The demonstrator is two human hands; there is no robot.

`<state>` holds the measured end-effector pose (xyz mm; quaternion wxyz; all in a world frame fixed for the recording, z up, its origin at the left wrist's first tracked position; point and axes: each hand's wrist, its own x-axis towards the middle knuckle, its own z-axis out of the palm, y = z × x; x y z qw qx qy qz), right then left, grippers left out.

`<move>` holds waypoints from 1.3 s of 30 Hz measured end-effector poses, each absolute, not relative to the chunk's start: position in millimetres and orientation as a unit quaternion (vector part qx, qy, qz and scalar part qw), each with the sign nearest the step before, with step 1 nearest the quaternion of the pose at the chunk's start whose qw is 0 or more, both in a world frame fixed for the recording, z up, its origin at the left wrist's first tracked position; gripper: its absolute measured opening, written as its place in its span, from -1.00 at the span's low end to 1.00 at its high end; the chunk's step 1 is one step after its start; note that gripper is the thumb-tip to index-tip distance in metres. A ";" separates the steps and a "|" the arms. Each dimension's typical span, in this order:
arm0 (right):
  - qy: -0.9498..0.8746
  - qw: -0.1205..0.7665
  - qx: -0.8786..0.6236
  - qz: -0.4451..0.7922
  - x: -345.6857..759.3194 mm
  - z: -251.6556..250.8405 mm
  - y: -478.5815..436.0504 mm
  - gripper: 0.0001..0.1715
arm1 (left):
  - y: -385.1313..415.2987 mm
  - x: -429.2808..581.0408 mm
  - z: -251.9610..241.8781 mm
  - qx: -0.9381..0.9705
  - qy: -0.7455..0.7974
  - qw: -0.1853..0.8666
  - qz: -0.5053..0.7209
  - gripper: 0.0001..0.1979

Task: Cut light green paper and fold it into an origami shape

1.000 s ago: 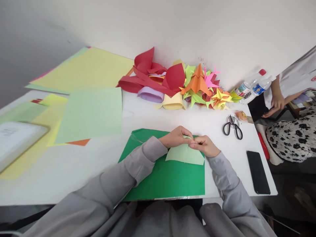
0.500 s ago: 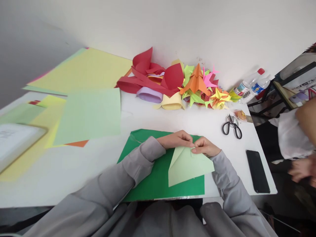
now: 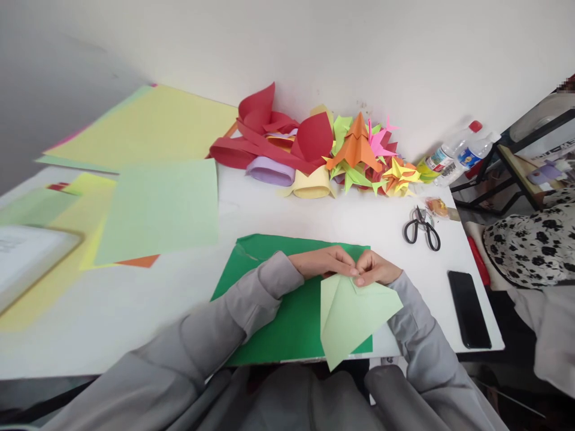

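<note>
A partly folded pale green paper (image 3: 357,314) hangs from my fingertips over the front right part of a dark green board (image 3: 287,323). My left hand (image 3: 330,261) pinches the paper's top edge between thumb and fingers. Right beside it, my right hand (image 3: 375,268) grips the same edge, its thumb lying on the front. The two hands touch or nearly touch. Creases run down the paper from the pinched spot, and its lowest corner reaches the board's front edge.
Black scissors (image 3: 421,228) and a black phone (image 3: 468,309) lie to the right. Bottles (image 3: 467,157), orange folded paper (image 3: 358,146) and red paper shapes (image 3: 278,140) line the wall. Light green sheets (image 3: 164,209) lie left. A person in patterned clothing (image 3: 532,245) is at far right.
The pale green paper has turned and shifted right and toward me, its lower corner now nearer the front edge. Both hands still pinch it. The person at the right has moved.
</note>
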<state>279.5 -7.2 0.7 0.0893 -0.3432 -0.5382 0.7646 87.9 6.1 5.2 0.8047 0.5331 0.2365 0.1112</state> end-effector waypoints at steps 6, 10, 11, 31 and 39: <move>-0.547 0.108 -0.373 0.742 275.8 2.7 -7.0 -0.50 | 3.3 90.3 4.0 0.489 0.246 0.830 0.102 -0.77; -0.563 0.118 -0.373 0.728 275.2 4.1 -6.7 -0.50 | 4.1 91.9 2.4 0.495 0.257 0.821 0.126 -0.81; -0.565 0.124 -0.372 0.726 275.4 4.2 -6.6 -0.50 | 4.1 92.2 2.5 0.497 0.256 0.818 0.134 -0.80; -0.522 0.172 -0.326 0.769 275.5 -11.2 -3.9 -0.34 | 3.1 96.1 -3.5 0.444 0.271 0.829 0.207 -0.74; -0.481 0.199 -0.316 0.793 274.0 -14.1 -1.6 -0.42 | 5.6 100.3 -11.8 0.397 0.270 0.847 0.229 -0.70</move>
